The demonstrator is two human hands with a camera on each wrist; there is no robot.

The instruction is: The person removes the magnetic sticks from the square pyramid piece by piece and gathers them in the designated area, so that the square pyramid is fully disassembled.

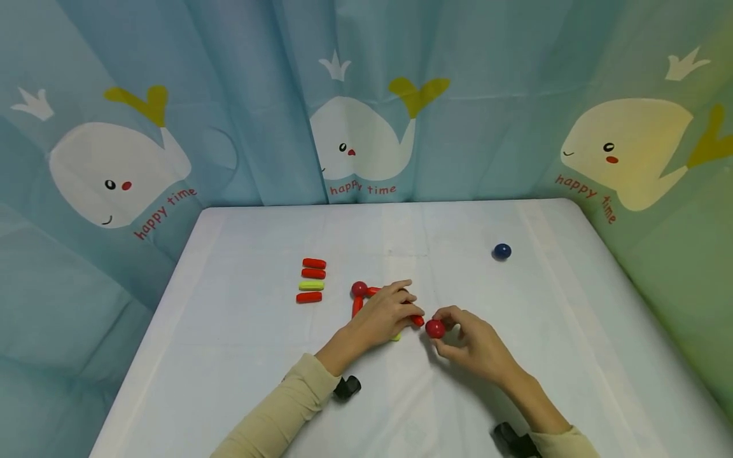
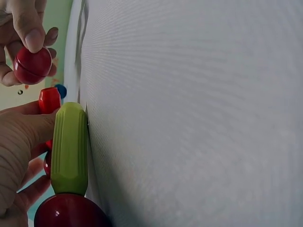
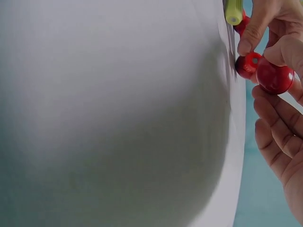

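A glossy red ball (image 1: 435, 329), grooved round its middle, is resting pinched in the right grip (image 1: 472, 343), just beside the end of a red rod (image 1: 417, 320) that the left grip (image 1: 383, 315) is holding. Left of that grip, a second ball (image 1: 359, 289) is touching two more rods (image 1: 357, 306), one running behind the fingers. Near the left grip, a ribbed green rod (image 2: 69, 146) is meeting a dark ball (image 2: 71, 210).

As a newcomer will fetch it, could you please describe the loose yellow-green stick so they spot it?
On the white table, left of centre, four sticks form a column. Third from the far end is the yellow-green stick, its neighbours all red.
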